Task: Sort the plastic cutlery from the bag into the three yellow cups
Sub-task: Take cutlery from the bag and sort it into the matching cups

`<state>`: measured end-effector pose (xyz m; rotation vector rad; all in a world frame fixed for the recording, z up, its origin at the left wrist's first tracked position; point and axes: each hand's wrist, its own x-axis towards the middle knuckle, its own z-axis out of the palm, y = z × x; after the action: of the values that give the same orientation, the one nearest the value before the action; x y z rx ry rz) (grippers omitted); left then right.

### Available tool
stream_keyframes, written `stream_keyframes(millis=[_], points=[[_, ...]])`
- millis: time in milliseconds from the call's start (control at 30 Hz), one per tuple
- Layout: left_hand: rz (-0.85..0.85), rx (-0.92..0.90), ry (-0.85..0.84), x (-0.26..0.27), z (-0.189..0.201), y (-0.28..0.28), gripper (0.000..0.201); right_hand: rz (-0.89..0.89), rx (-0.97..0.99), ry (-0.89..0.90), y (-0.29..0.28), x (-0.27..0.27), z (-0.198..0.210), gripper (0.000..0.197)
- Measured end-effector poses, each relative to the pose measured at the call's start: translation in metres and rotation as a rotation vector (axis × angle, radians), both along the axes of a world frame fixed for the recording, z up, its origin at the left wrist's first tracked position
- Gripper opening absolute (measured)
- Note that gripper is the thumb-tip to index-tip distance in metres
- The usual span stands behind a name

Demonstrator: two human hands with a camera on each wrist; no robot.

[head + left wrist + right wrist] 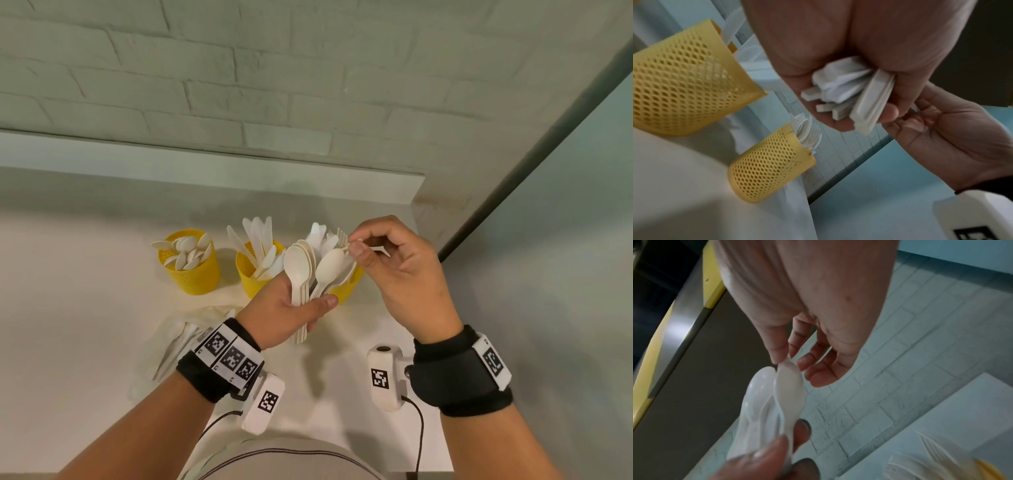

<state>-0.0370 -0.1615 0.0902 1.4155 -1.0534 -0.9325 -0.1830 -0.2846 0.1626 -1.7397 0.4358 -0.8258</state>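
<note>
My left hand [305, 308] grips a fanned bundle of white plastic spoons [300, 270] by the handles, bowls up, above the table. Their handle ends [846, 99] stick out under the palm. My right hand [354, 247] pinches the bowl tip of the rightmost spoon [329, 266], seen close up as spoon [790, 391] in the right wrist view. Three yellow mesh cups stand behind: the left cup [195, 277] holds spoons, the middle cup [248, 279] knives, the right cup [344, 291] forks, half hidden by the hands. The fork cup [772, 165] also shows from the left wrist.
A clear plastic bag [178, 339] with more white cutlery lies on the white table [85, 308] under my left wrist. A raised ledge [205, 171] and a brick wall [274, 68] run behind the cups. The table ends at the right beside a dark frame [534, 154].
</note>
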Motion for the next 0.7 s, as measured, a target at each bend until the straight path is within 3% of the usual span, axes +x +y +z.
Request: stream_keyframes(millis=[200, 300, 367, 567, 700], points=[[0.040, 0.022, -0.076, -0.002, -0.001, -0.002, 0.006, -0.099, 0.041, -0.075, -0.006, 0.002, -0.002, 0.012], [0.057, 0.032, -0.117, -0.002, -0.003, -0.004, 0.009, -0.225, 0.108, -0.214, -0.011, 0.002, -0.004, 0.012], [0.087, 0.044, -0.134, -0.002, -0.005, -0.005, 0.022, -0.269, 0.197, -0.340, -0.015, 0.000, 0.000, 0.011], [0.164, 0.045, -0.183, 0.002, -0.008, -0.003, 0.011, -0.212, 0.394, -0.597, -0.019, -0.011, 0.021, 0.012], [0.211, 0.036, -0.243, 0.006, -0.007, -0.003, 0.019, -0.271, 0.419, -0.686, -0.019, -0.013, 0.030, 0.008]])
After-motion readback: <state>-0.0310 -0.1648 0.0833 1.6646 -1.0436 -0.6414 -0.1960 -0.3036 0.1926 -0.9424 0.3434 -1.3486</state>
